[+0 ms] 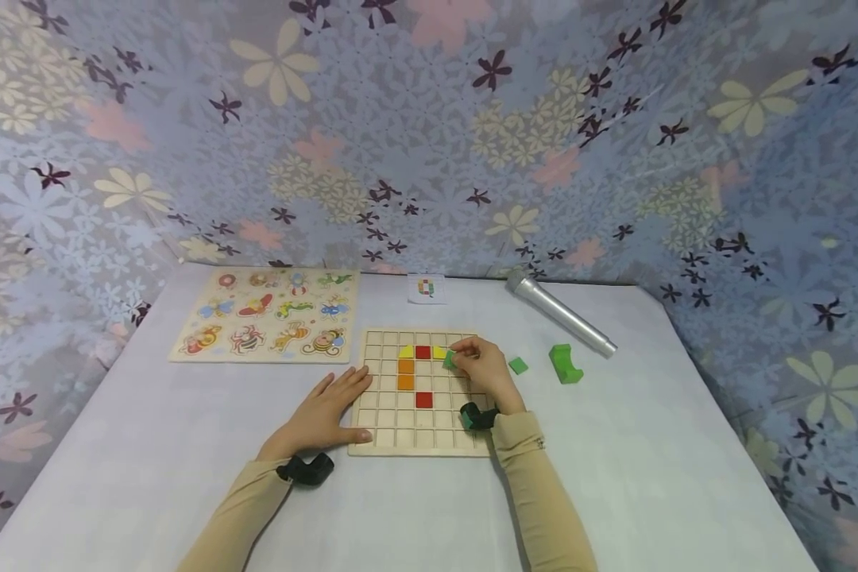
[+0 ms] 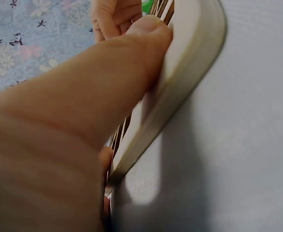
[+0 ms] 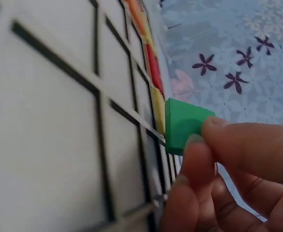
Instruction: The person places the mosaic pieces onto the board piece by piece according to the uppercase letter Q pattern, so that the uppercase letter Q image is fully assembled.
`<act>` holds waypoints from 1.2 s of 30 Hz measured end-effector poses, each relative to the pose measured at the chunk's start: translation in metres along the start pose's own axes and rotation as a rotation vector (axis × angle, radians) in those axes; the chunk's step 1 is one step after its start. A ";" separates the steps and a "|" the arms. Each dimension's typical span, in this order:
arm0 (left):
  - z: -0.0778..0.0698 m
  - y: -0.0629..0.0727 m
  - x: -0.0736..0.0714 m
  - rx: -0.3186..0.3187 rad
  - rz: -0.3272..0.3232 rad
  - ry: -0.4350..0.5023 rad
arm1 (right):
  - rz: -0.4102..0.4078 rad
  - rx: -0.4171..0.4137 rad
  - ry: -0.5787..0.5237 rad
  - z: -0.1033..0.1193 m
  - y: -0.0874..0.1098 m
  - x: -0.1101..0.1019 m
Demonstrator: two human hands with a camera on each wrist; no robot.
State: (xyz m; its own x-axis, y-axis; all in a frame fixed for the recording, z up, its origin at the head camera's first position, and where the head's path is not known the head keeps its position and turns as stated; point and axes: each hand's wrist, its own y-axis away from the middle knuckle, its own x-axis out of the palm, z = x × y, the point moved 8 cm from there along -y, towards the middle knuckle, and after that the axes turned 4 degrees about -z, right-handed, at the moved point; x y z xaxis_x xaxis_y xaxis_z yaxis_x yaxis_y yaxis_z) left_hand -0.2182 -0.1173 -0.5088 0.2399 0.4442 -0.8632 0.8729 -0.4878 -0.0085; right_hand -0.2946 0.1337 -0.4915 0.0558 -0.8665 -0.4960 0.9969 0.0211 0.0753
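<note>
A wooden grid board [image 1: 386, 437] lies on the table, with red [image 1: 424, 400], orange [image 1: 405, 374] and yellow tiles in some of its squares. My right hand [image 1: 488, 370] pinches a green square tile [image 3: 182, 126] between thumb and fingers. In the right wrist view the tile is tilted on edge, close over the board beside a yellow tile [image 3: 157, 108]. My left hand [image 1: 329, 409] rests at the board's left edge with fingers spread. Its thumb [image 2: 136, 48] lies on the board's rim in the left wrist view.
Right of the board lie another green tile [image 1: 518, 365], a green curved block [image 1: 565, 364] and a silver microphone [image 1: 561, 311]. An insect puzzle board [image 1: 268, 314] lies at the back left. Behind the grid stands a small pattern card [image 1: 427, 289], near the flowered backdrop.
</note>
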 end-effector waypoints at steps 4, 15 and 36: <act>0.001 0.001 -0.001 -0.007 -0.003 0.002 | 0.001 -0.013 0.068 0.004 0.002 0.010; 0.001 0.005 -0.003 -0.006 0.000 -0.008 | 0.074 -0.112 0.157 0.014 0.009 0.024; 0.001 0.002 -0.001 0.005 0.016 0.005 | -0.228 0.229 0.180 -0.048 0.013 -0.064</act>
State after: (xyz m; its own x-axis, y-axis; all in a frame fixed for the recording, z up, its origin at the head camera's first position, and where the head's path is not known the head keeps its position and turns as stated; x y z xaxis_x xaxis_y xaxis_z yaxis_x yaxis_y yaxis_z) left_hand -0.2172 -0.1193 -0.5083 0.2562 0.4403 -0.8605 0.8667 -0.4988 0.0029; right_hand -0.2823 0.2130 -0.5003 -0.1373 -0.7338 -0.6654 0.9478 -0.2926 0.1271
